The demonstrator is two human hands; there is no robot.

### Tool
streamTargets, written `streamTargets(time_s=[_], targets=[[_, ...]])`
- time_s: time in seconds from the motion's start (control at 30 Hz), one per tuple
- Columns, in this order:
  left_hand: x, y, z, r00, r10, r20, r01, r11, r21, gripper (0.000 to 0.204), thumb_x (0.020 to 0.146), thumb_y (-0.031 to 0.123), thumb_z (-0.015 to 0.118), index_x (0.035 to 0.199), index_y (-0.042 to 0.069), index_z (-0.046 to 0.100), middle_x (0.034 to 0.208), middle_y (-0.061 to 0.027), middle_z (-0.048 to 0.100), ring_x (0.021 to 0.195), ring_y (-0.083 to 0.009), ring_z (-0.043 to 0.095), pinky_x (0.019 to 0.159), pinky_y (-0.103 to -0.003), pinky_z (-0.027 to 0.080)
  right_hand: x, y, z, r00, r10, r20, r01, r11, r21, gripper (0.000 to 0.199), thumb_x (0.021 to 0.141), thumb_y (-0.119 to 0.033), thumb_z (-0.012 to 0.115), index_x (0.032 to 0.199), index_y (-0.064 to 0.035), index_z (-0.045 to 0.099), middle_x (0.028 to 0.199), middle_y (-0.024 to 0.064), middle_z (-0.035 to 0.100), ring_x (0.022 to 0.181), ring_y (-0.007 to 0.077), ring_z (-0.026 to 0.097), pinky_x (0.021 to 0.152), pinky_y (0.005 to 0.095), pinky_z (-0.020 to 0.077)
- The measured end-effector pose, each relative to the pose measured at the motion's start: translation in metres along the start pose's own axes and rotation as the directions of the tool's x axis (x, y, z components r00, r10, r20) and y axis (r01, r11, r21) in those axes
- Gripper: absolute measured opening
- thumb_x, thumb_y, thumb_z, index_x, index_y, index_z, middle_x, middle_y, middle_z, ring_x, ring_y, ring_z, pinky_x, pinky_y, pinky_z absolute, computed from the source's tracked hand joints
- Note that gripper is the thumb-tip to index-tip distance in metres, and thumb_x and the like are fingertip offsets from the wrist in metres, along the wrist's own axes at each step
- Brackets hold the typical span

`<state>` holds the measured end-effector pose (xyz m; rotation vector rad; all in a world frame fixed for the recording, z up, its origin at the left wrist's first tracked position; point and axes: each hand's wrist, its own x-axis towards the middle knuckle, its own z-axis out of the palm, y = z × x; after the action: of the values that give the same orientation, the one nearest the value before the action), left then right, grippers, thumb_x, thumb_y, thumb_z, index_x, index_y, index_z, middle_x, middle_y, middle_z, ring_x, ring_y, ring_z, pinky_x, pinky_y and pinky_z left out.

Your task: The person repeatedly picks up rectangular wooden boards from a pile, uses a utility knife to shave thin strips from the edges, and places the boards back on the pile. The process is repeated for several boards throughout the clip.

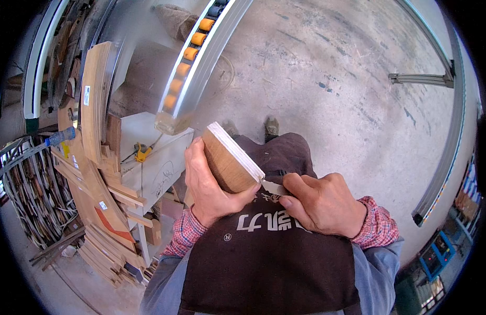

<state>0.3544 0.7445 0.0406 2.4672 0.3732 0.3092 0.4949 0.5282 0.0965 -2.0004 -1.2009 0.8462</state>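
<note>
My left hand [211, 181] is wrapped around a wooden block [225, 163] with a brown wood-grain face and a pale layered edge. The block is tilted in front of my dark apron [269, 257]. In my right hand [327, 202] is a knife [276, 188], with its flat, light-coloured blade pinched between thumb and fingers. The blade's tip meets the block's lower right corner or lies right beside it. Most of what my right hand grips is hidden by the fingers.
A conveyor rail [198, 58] with orange and black rollers ends just beyond the block. To the left, curved wooden strips [96, 100] are stacked by a white-topped bench [148, 170] bearing a yellow clamp [143, 152]. A metal rail [445, 147] curves along the right.
</note>
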Motion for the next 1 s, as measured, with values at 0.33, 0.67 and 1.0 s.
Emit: streamTargets(time_s=[0.33,0.67,1.0], targets=[[0.01,0.001,0.003,0.999,0.032,0.025,-0.03,0.997,-0.068,0.119,0.058,0.037,0.094,0.145,-0.01,0.028,0.126,-0.03,0.048,0.114,-0.0441,0.054,0.097,-0.052,0.045,0.005,0.009,-0.003,0.999,-0.038,-0.012,0.037,0.997,-0.075,0.026,0.095,-0.032,0.066,0.09,-0.007,0.058,0.061,0.009,0.059,0.048,0.0304,0.061,0.044,0.041,0.0476],[0.004,0.007,0.005,0.996,0.088,0.026,-0.085,0.99,-0.113,0.124,0.052,0.043,0.095,0.144,-0.01,0.032,0.124,-0.0271,0.052,0.111,-0.0425,0.058,0.098,-0.049,0.047,0.0,0.051,0.019,0.992,0.103,-0.075,-0.114,0.98,-0.163,0.025,0.1,-0.031,0.059,0.094,-0.0064,0.055,0.065,0.0124,0.062,0.054,0.0344,0.062,0.05,0.0434,0.049],[0.007,0.009,0.001,0.994,0.106,0.017,-0.104,0.987,-0.12,0.119,0.054,0.04,0.094,0.143,-0.011,0.034,0.12,-0.0282,0.054,0.107,-0.0443,0.059,0.092,-0.051,0.049,-0.006,0.037,0.002,0.987,-0.051,-0.151,0.049,0.999,-0.013,0.022,0.096,-0.029,0.063,0.094,-0.0087,0.055,0.065,0.0096,0.058,0.055,0.0334,0.061,0.05,0.0434,0.0484]])
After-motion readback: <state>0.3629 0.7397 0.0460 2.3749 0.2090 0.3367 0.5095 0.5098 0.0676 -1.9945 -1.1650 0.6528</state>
